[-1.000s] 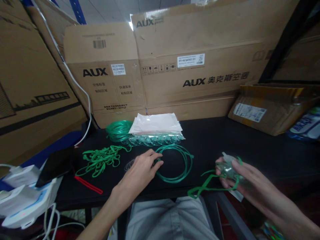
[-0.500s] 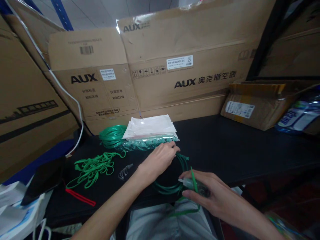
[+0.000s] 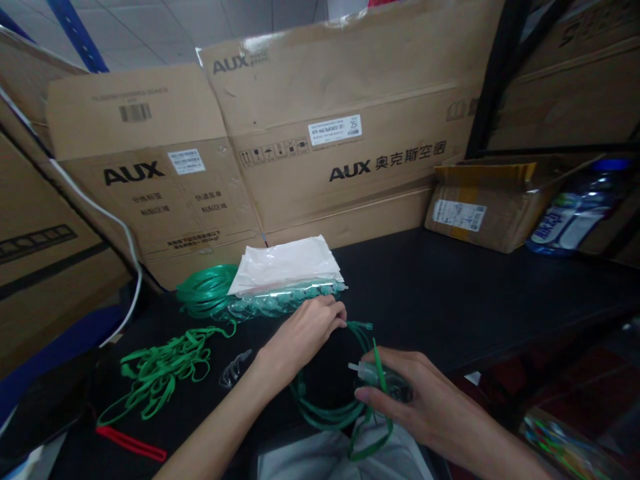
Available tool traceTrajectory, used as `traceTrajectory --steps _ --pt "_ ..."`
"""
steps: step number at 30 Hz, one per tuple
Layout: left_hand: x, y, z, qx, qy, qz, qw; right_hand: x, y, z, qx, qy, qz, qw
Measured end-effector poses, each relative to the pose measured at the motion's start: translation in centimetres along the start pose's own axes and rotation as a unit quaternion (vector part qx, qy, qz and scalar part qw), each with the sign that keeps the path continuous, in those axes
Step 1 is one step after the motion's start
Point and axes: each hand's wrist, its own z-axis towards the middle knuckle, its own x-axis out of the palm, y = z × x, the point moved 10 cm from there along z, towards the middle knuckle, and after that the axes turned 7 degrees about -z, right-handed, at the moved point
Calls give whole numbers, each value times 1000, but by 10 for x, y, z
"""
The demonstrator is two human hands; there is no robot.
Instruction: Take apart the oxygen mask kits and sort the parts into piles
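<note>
My left hand (image 3: 311, 328) is closed, its fingers curled on the top of a coil of thin green tubing (image 3: 325, 417). The tubing's cut ends (image 3: 364, 326) stick out just right of those fingers. In my right hand (image 3: 407, 383) I hold a clear plastic oxygen mask (image 3: 396, 385), its pale nozzle pointing left toward the coil. A green elastic strap (image 3: 379, 368) crosses the mask and loops down over my lap. My palm and fingers hide much of the mask.
Behind my left hand, stacked clear masks (image 3: 280, 301) lie beside white packets (image 3: 286, 267) and another green tubing coil (image 3: 206, 291). Leftward are tangled green straps (image 3: 165, 365), clear curved pieces (image 3: 235, 369) and a red strip (image 3: 131, 444). A carton (image 3: 477, 213) and bottle (image 3: 575, 217) stand back right.
The camera view has swung to the right, so the background sits further left. My left hand stays on the tubing coil, and my right hand still holds the mask, both slightly lower in view.
</note>
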Motion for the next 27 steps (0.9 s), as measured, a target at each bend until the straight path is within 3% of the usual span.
traceTrajectory --steps 5,15,18,21,25,27 --pt "2 2 4 5 -38 -17 999 4 -8 4 17 -19 -32 999" --pt "14 1 8 79 -16 -56 995 6 -25 -4 -10 -60 -128 990" --pt "22 6 2 57 4 -12 998 2 -20 -6 -31 -77 -138 987" --pt "19 11 -4 34 -23 -2 999 -6 -6 -5 -56 -95 -129 986" --pt "3 24 -3 -4 -67 -110 992 0 2 4 -64 -47 -81 994" --pt "-4 31 0 -29 -73 -155 985 0 0 5 -74 -67 -86 991"
